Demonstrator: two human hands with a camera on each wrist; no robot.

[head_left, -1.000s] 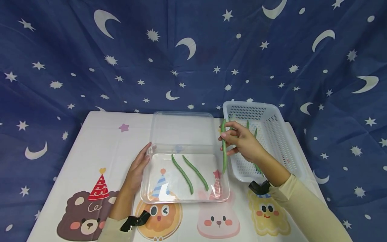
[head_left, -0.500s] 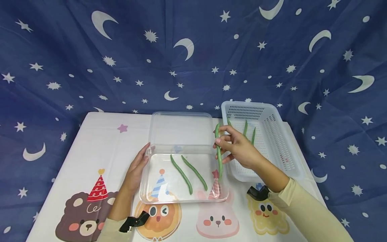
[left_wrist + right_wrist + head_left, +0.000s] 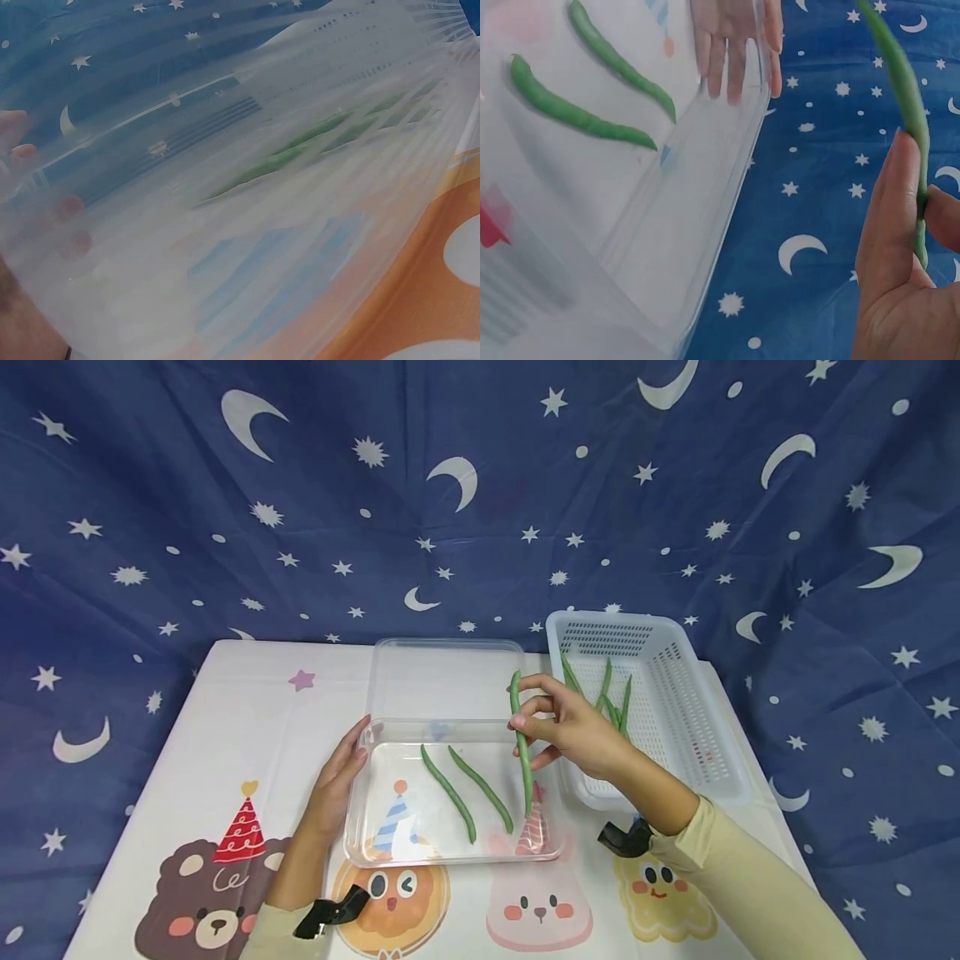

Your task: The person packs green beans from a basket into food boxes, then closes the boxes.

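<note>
My right hand (image 3: pixel 573 731) pinches a green bean (image 3: pixel 524 777) between thumb and fingers. The bean hangs nearly upright over the right part of a clear plastic container (image 3: pixel 457 856). Two more green beans, one on the left (image 3: pixel 448 795) and one on the right (image 3: pixel 483 789), lie slanted and apart on the container's floor. My left hand (image 3: pixel 335 785) rests with extended fingers against the container's left wall. Through that wall, its fingers (image 3: pixel 735 71) show in the right wrist view. The left wrist view looks through the container's hazy side at the beans (image 3: pixel 300 146).
A pale blue perforated basket (image 3: pixel 693 727) stands right of the container, with several green beans (image 3: pixel 606 685) inside. Behind the container lies a clear lid (image 3: pixel 446 681). The white table cover (image 3: pixel 255 718) carries cartoon prints. A dark blue star-and-moon curtain (image 3: pixel 330 485) hangs behind.
My right hand has carried the bean leftward from the basket's edge to over the clear container, uncovering more beans in the basket. My left hand has stayed at the container's wall.
</note>
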